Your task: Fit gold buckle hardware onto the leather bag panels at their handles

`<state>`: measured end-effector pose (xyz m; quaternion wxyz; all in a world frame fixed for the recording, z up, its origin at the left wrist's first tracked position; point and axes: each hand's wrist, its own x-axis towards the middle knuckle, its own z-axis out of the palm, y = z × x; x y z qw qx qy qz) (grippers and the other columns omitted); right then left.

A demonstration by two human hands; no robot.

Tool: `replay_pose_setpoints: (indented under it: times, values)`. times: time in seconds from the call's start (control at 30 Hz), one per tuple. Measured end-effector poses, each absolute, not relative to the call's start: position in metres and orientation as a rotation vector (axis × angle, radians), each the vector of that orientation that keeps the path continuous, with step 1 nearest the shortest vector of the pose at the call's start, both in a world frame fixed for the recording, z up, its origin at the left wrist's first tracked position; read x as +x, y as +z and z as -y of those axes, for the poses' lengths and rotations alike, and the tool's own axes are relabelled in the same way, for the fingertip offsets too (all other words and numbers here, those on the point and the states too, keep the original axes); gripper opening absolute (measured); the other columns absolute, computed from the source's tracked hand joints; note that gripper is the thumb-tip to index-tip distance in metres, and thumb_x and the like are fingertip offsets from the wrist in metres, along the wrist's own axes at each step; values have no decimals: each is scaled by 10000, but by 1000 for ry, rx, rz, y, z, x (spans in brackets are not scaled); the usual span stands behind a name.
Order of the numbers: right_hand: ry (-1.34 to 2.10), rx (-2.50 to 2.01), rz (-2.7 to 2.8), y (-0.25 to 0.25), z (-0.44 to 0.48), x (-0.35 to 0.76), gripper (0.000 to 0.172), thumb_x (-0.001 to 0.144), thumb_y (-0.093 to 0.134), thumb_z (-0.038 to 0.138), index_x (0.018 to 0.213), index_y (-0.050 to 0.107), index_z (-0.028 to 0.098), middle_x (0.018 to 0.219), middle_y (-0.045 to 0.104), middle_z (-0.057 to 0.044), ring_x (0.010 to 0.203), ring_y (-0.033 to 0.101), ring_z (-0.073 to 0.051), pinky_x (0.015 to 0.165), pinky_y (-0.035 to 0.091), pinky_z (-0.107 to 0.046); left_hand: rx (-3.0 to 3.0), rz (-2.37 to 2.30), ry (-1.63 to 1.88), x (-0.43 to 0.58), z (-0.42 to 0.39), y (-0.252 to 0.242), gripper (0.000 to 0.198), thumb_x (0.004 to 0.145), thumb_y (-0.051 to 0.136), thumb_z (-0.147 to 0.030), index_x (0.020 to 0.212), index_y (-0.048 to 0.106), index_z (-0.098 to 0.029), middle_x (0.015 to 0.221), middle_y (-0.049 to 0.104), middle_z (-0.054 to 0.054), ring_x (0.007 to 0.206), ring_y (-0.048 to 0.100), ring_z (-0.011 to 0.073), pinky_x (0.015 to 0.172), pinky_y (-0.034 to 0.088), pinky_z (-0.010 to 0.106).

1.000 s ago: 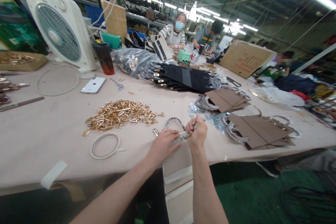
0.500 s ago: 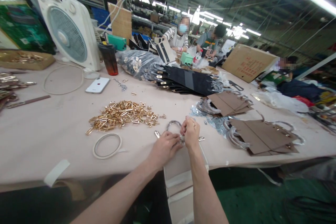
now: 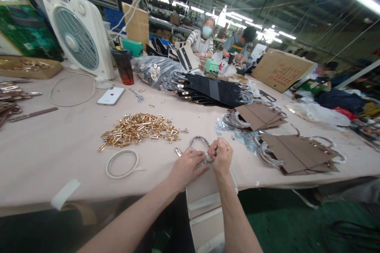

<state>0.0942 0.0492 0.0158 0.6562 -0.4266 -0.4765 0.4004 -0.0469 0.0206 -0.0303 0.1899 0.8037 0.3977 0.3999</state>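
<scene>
Head: right hand (image 3: pixel 221 156), perhaps half-hidden tool (image 3: pixel 209 159)

Your head camera looked forward and down from near, above and behind your left hand (image 3: pixel 187 166) and right hand (image 3: pixel 221 156). Beyond their grip, it faced across the table (image 3: pixel 80 138).

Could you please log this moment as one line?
left hand: open, over beige piece | right hand: fist closed, contents unclear | loop: just beyond hands | to left: gold parts, tape
</scene>
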Motion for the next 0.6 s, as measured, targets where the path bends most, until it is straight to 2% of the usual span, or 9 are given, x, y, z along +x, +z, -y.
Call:
replay_pose_setpoints:
  times: [0.17,0.6]
  values:
    - [991,-805,998,21,-47,104,397,971,576,411,637,473,222,491,391,82,378,300,-68,390,234,-220,2240,-1145,1116,-47,-20,-33,442,856,827,-391,1247,731,-207,1279,747,87,1125,638,271,1020,557,457]
    - [963,-818,1223,29,-43,85,458,982,574,435,591,447,233,485,396,63,420,359,-98,435,284,-252,2226,-1114,1084,-48,-21,-32,310,914,771,-394,1175,735,-231,1221,758,56,1097,648,243,1011,527,412]
